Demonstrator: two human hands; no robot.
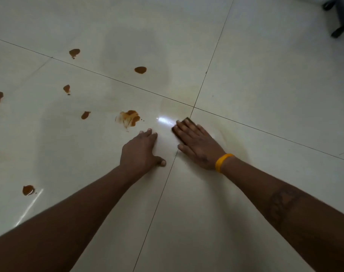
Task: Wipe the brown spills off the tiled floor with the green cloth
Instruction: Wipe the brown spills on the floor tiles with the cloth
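On the pale tiled floor, near where four tiles meet, my right hand lies flat with fingers straight, pressing a dark folded cloth that peeks out beyond my fingertips; its green I cannot make out. My left hand rests just beside it, fingers spread on the tile. A smeared brown spill lies beyond my left hand, and smaller brown spots are scattered farther left.

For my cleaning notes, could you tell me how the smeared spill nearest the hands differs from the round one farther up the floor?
The smeared spill is larger, streaked and patchy; the round spill is small, solid and even-edged. The smeared one lies close to the left hand; the round one lies farther off. Both are brown.
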